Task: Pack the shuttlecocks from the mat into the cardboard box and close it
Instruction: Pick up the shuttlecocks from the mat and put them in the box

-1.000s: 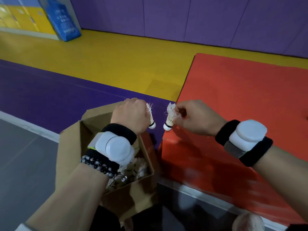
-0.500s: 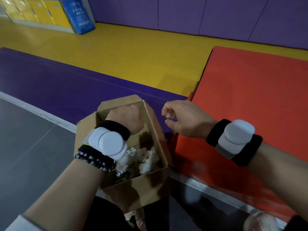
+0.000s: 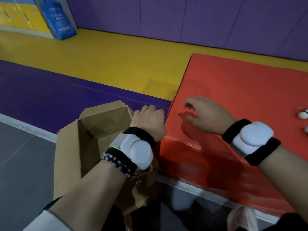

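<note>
A: Stock: cardboard box [image 3: 93, 130], flaps up, beside red mat [image 3: 233, 100]; shuttlecocks [image 3: 302, 115] at mat's right edge.
B: Hands?
A: Left hand [image 3: 148, 120] curled at box rim, contents unclear; right hand [image 3: 205, 114] loosely spread, empty.
B: Risk?
A: Left wrist may tip box.

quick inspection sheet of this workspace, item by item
surface: red mat beside purple, yellow and grey floor.
job's things: cardboard box open, flaps up, at the mat's near left corner; two shuttlecocks at the mat's right edge, partly cut off.
clutter: nothing seen.
hands: left hand closed over the box's right edge, contents hidden; right hand open and empty above the mat.
cables: nothing seen.
surroundings: purple wall panels, blue bag leaning by yellow lockers.
</note>
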Demonstrator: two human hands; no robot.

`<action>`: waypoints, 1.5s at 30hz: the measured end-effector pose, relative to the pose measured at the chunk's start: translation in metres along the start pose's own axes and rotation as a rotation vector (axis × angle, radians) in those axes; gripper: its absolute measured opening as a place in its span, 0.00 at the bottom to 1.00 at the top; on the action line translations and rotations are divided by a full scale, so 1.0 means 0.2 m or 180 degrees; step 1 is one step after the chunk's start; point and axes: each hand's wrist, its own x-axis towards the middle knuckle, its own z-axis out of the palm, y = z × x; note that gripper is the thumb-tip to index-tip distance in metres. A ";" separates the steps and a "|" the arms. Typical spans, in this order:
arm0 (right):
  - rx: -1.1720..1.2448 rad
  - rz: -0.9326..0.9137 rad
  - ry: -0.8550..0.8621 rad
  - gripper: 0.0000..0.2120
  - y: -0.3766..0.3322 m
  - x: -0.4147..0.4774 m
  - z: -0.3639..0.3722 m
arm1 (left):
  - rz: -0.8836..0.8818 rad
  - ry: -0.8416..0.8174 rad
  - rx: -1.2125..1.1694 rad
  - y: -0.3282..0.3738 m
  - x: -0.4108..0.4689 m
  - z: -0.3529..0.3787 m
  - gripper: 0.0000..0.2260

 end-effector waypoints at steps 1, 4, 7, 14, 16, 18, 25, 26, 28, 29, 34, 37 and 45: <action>-0.0043 0.0136 -0.0063 0.16 0.04 -0.02 0.00 | 0.0034 0.0067 -0.0064 0.03 0.00 0.01 0.15; -0.0007 0.0666 -0.0282 0.23 0.21 -0.13 -0.03 | 0.0307 0.0236 -0.0253 0.19 0.01 0.05 0.15; 0.0020 0.1180 -0.0349 0.27 0.41 -0.27 -0.09 | 0.0586 0.0352 -0.0415 0.34 0.02 0.08 0.15; -0.0003 0.1853 -0.0338 0.32 0.76 -0.53 -0.13 | 0.0854 0.0457 -0.0747 0.54 0.07 0.11 0.18; -0.0060 0.2045 -0.0342 0.33 0.85 -0.59 -0.13 | 0.0916 0.0504 -0.0775 0.61 0.09 0.12 0.19; -0.0087 0.2221 -0.0345 0.34 0.92 -0.63 -0.12 | 0.0925 0.0557 -0.0835 0.64 0.10 0.13 0.19; -0.0600 0.2761 0.0551 0.26 1.14 -0.79 -0.08 | 0.0978 0.0466 -0.0921 0.73 0.14 0.18 0.20; -0.0684 0.2919 0.0574 0.25 1.16 -0.82 -0.09 | 0.0992 0.0455 -0.0912 0.75 0.15 0.19 0.20; -0.0845 0.3298 0.0389 0.25 1.20 -0.84 -0.09 | 0.0988 0.0434 -0.0875 0.74 0.14 0.21 0.21; -0.0912 0.3482 0.0268 0.26 1.23 -0.85 -0.10 | 0.1012 0.0436 -0.0855 0.75 0.14 0.22 0.21; -0.0428 0.3771 0.0180 0.30 1.33 -0.88 -0.09 | 0.1057 0.0382 -0.0847 0.76 0.15 0.24 0.21; 0.0201 0.3678 0.0686 0.26 1.36 -0.86 -0.10 | 0.1081 0.0465 -0.0897 0.76 0.16 0.25 0.20; 0.1008 0.3333 0.1461 0.23 1.48 -0.74 -0.13 | 0.1347 0.0832 -0.0792 0.74 0.16 0.30 0.20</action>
